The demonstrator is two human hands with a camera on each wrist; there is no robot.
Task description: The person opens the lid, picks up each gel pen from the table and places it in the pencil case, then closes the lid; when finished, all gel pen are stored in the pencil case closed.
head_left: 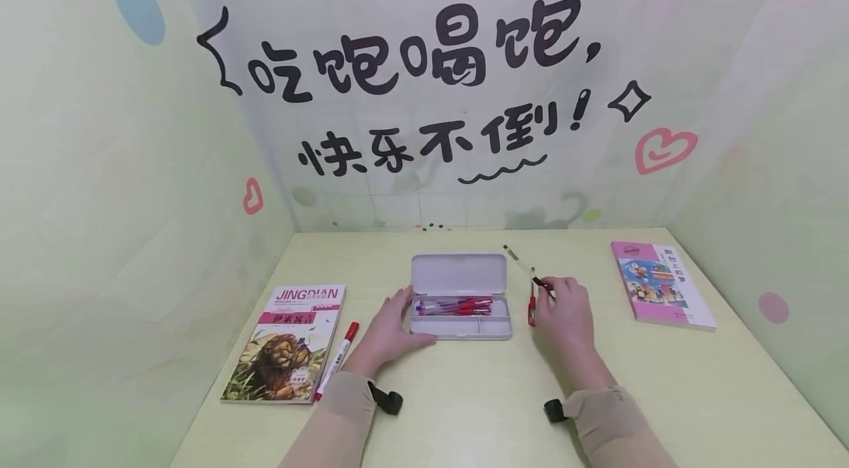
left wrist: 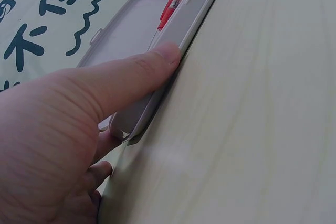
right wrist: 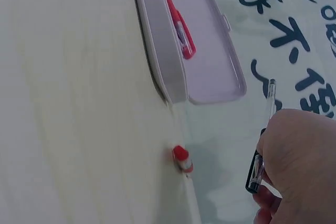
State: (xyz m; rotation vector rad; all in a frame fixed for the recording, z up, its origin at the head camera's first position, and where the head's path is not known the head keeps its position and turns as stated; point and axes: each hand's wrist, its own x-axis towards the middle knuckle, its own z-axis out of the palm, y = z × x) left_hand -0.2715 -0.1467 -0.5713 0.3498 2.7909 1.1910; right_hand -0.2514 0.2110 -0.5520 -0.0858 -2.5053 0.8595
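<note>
Two hands: we see both low on the counter point(head_left: 464, 409), w/ the pencil case point(head_left: 460, 328) between them.
Left hand point(head_left: 391, 332): rests vs. the case's left end; thumb lies flat along its near edge, other fingers reach round the corner. Fingers fairly straight, bracing rather than gripping.
Right hand point(head_left: 564, 313): just right of the case, apart from it; pinches a clear pen w/ black cap point(head_left: 527, 270), barrel pointing up and away to the wall.
Pencil case: white, lid open and tipped back; tray holds several pens point(head_left: 454, 304), mostly red. Sits mid-counter, touching the left hand only.
Red-capped pen point(head_left: 531, 306): lies on the counter btw. the case's right end and the right hand, just beside both; we can't tell if the hand touches it.
Lion book point(head_left: 285, 343): far left, w/ a red marker point(head_left: 337, 359) along its right side, near the left wrist.
Pink book point(head_left: 663, 284): far right, well apart from the hands.
</note>
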